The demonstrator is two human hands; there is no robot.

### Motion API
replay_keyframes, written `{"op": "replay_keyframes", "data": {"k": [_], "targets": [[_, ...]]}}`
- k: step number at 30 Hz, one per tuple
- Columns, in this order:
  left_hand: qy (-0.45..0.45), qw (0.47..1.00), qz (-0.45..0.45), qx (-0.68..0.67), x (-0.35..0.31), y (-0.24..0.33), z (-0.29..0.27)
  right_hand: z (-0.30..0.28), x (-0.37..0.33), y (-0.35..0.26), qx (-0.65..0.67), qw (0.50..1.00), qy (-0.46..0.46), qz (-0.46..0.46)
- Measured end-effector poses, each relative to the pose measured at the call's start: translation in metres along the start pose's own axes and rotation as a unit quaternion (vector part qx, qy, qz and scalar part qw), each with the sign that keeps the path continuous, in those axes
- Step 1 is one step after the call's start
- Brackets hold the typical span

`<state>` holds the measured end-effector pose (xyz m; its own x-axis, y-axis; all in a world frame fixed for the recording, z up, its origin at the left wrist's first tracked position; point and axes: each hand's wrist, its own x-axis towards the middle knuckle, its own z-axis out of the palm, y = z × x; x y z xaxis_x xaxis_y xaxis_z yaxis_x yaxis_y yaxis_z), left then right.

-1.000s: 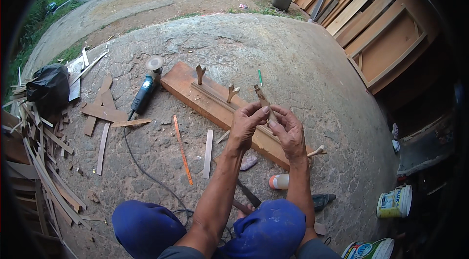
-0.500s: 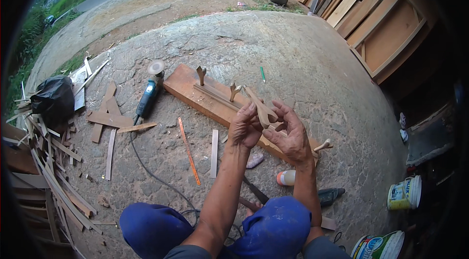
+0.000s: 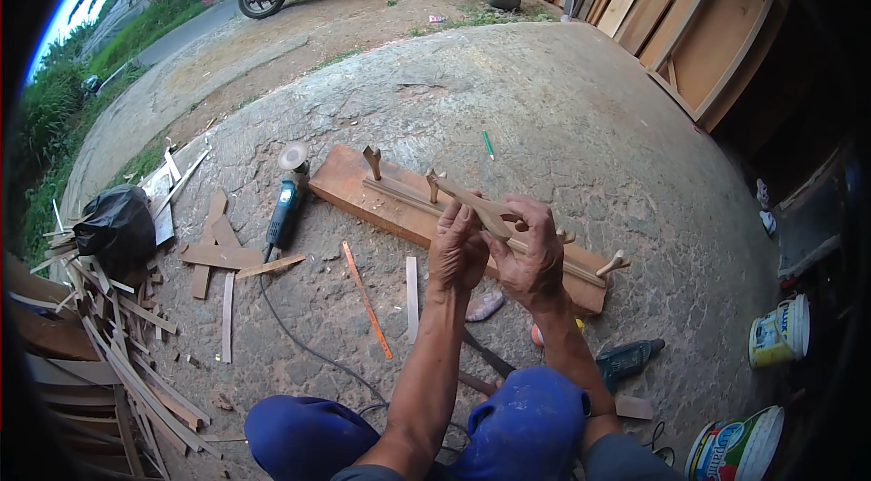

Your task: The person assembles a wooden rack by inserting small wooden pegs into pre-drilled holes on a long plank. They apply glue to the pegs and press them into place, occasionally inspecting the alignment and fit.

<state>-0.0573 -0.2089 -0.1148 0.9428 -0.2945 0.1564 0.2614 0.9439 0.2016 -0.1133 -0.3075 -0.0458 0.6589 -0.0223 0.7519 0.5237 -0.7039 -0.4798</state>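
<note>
Both hands hold a flat carved wooden piece with a forked end (image 3: 493, 214), raised above a thick wooden beam (image 3: 349, 201). My left hand (image 3: 457, 250) has its fingers closed round one side of it. The fingers and thumb of my right hand (image 3: 531, 254) close on the forked end and partly cover it. On the beam lies a narrow wooden strip (image 3: 399, 193) with forked wooden pegs standing up from it, among them a left peg (image 3: 373, 162), a middle peg (image 3: 433, 184) and a right peg (image 3: 616, 263).
An angle grinder (image 3: 285, 200) lies left of the beam, its cord running toward my knees. An orange ruler (image 3: 366, 299), a green pencil (image 3: 488, 145) and a dark green power tool (image 3: 629, 361) lie on the concrete. Wood offcuts (image 3: 136, 372) pile at left; paint buckets (image 3: 778, 332) stand at right.
My view has shifted, so more of the motorbike shows. The forked piece has tilted flatter in my hands, and my right hand has moved slightly up and left, still gripping.
</note>
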Motion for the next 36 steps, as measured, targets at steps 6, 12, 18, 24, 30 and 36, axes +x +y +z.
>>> {"op": "replay_keyframes", "data": {"k": [6,12,18,24,30,36], "targets": [[-0.07,0.987,-0.037,-0.14,-0.004,0.002,0.005,-0.005,0.003,0.0,-0.028,0.991,-0.021,-0.126],[-0.101,0.978,-0.047,-0.177,-0.003,0.0,0.006,-0.011,0.005,0.006,-0.034,0.985,0.006,-0.171],[-0.114,0.978,-0.017,-0.176,-0.005,0.006,0.021,-0.009,-0.013,-0.01,0.093,0.994,0.05,-0.036],[-0.115,0.988,0.005,-0.107,-0.013,0.008,0.041,-0.017,0.002,-0.033,-0.016,0.997,0.042,-0.069],[-0.127,0.988,0.015,-0.086,-0.014,0.003,0.05,-0.016,-0.001,-0.033,0.042,0.996,0.054,-0.057],[-0.128,0.988,0.009,-0.085,-0.015,-0.001,0.05,-0.015,-0.005,-0.031,0.033,0.996,0.061,-0.048]]}}
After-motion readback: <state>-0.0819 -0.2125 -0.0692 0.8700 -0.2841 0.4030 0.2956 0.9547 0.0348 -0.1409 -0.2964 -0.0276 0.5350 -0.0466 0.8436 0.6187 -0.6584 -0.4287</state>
